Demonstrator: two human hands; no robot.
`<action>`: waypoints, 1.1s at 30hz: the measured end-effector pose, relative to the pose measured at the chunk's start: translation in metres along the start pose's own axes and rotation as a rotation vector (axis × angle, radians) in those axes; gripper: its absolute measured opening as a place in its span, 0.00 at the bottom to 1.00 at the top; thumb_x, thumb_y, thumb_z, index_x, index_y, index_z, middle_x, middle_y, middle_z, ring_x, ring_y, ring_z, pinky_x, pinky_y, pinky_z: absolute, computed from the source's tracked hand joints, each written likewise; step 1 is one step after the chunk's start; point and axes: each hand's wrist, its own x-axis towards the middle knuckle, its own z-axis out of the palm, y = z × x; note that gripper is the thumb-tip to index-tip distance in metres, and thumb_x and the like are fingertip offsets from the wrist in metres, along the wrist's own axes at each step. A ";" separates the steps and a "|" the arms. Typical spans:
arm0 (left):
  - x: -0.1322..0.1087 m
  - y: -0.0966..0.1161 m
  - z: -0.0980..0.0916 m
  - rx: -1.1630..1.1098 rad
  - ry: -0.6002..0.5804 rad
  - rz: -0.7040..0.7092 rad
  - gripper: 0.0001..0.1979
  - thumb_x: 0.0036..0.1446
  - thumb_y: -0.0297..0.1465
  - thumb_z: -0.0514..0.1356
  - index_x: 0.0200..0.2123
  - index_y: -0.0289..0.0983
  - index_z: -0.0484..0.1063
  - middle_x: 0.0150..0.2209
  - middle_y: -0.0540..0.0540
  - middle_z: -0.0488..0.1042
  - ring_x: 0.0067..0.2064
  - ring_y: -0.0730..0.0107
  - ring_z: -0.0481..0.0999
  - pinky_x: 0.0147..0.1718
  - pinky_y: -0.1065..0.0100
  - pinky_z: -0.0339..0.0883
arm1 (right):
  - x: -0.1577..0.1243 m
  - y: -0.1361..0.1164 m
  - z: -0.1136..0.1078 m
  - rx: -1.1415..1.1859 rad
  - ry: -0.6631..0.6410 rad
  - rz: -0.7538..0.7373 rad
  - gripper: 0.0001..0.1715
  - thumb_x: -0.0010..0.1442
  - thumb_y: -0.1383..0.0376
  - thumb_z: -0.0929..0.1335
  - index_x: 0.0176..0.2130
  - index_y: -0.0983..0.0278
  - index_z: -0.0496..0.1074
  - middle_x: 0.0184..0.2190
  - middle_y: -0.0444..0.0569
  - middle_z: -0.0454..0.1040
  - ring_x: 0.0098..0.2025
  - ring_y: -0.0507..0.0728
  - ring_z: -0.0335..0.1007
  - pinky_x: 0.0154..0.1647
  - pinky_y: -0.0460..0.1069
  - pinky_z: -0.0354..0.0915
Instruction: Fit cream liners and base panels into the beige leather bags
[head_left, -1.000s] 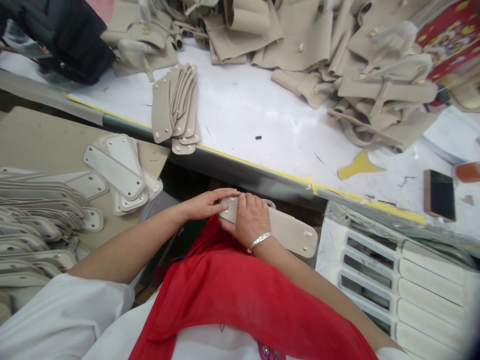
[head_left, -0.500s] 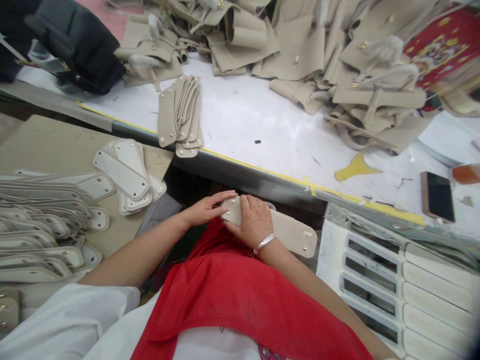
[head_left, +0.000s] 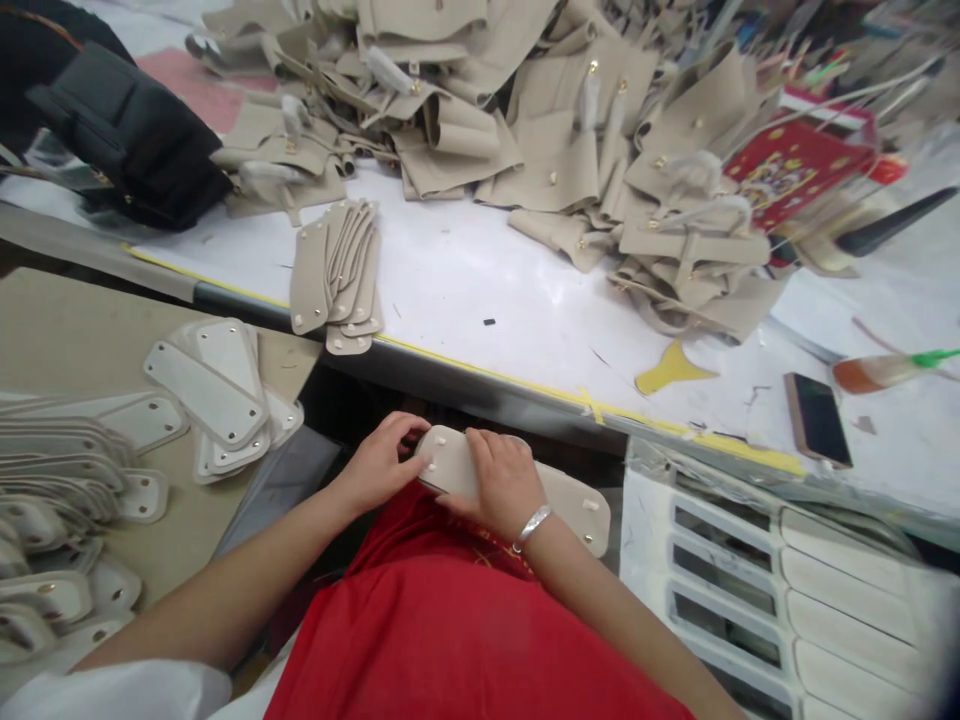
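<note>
Over my lap lies a long beige bag-base panel (head_left: 574,505) with rounded ends and small studs near its corners. My right hand (head_left: 504,480) wraps across its middle, the thumb along the near edge. At the panel's left end, my left hand (head_left: 386,462) pinches the rim between thumb and curled fingers. The panel's underside is hidden, and there seems to be more than one layer. On the table edge ahead sits a fanned stack of similar beige panels (head_left: 311,275). To the left, white-faced panels (head_left: 206,393) with metal studs lie in a loose pile.
Beige bag pieces (head_left: 547,150) heap along the back of the white table. A black bag (head_left: 131,140) stands at far left. A phone (head_left: 819,420), a bottle with orange contents (head_left: 870,373) and a yellow scrap (head_left: 673,367) lie right. A white plastic crate (head_left: 724,570) stands beside my right arm.
My view has tilted up and shifted slightly right, so the surroundings sit lower and further left. My left fingers have curled in from a straighter pose at the panel's end. My right hand stays on the panel.
</note>
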 end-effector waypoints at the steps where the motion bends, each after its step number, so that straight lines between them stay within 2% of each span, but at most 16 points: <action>1: 0.002 0.003 0.000 0.064 0.029 -0.024 0.14 0.50 0.33 0.59 0.42 0.39 0.68 0.41 0.47 0.66 0.38 0.69 0.70 0.35 0.68 0.68 | 0.001 -0.001 0.001 0.000 0.008 0.008 0.49 0.47 0.40 0.66 0.56 0.70 0.58 0.51 0.60 0.65 0.49 0.64 0.60 0.50 0.58 0.54; 3: 0.006 0.008 0.001 0.138 0.059 -0.068 0.11 0.50 0.34 0.59 0.38 0.38 0.69 0.36 0.49 0.66 0.32 0.72 0.68 0.31 0.69 0.66 | 0.002 -0.003 0.002 0.012 0.016 0.016 0.49 0.47 0.41 0.66 0.56 0.69 0.58 0.51 0.60 0.65 0.49 0.64 0.60 0.50 0.57 0.53; 6: 0.010 0.010 0.002 0.148 0.062 -0.106 0.10 0.50 0.35 0.59 0.36 0.37 0.68 0.33 0.50 0.65 0.28 0.75 0.65 0.29 0.70 0.64 | 0.003 -0.002 0.003 0.039 0.019 -0.007 0.48 0.47 0.43 0.67 0.58 0.66 0.57 0.52 0.58 0.64 0.50 0.63 0.59 0.50 0.57 0.53; 11: 0.010 0.007 0.007 0.102 0.060 -0.185 0.13 0.49 0.37 0.60 0.37 0.37 0.67 0.31 0.51 0.66 0.27 0.75 0.66 0.27 0.71 0.63 | 0.014 -0.006 0.006 0.071 0.026 -0.014 0.46 0.45 0.46 0.69 0.56 0.67 0.59 0.51 0.57 0.65 0.49 0.63 0.59 0.49 0.56 0.54; 17: 0.010 0.001 0.004 -0.079 0.020 -0.286 0.14 0.50 0.40 0.60 0.35 0.37 0.66 0.27 0.52 0.68 0.26 0.73 0.68 0.25 0.73 0.62 | 0.026 -0.016 0.010 0.127 0.027 0.017 0.37 0.45 0.51 0.68 0.51 0.67 0.62 0.44 0.56 0.67 0.45 0.63 0.60 0.47 0.55 0.55; 21: 0.011 0.002 -0.003 -0.160 -0.022 -0.286 0.12 0.51 0.39 0.59 0.32 0.35 0.68 0.24 0.52 0.68 0.24 0.76 0.66 0.23 0.75 0.59 | 0.026 -0.017 0.011 0.112 0.028 0.008 0.37 0.45 0.51 0.68 0.50 0.68 0.62 0.44 0.56 0.67 0.44 0.63 0.60 0.46 0.55 0.54; 28: 0.009 0.004 -0.010 -0.117 -0.046 -0.308 0.10 0.52 0.36 0.58 0.27 0.34 0.70 0.17 0.54 0.65 0.19 0.78 0.62 0.19 0.75 0.55 | 0.025 -0.022 0.017 0.052 0.055 -0.002 0.37 0.47 0.50 0.67 0.51 0.68 0.61 0.45 0.57 0.66 0.45 0.63 0.60 0.46 0.55 0.54; 33: 0.010 0.000 -0.010 -0.140 -0.055 -0.300 0.11 0.48 0.37 0.61 0.24 0.33 0.71 0.20 0.52 0.68 0.21 0.78 0.63 0.19 0.75 0.56 | 0.026 -0.028 0.020 -0.019 0.082 0.016 0.36 0.49 0.49 0.65 0.50 0.70 0.62 0.43 0.58 0.66 0.43 0.63 0.59 0.44 0.55 0.53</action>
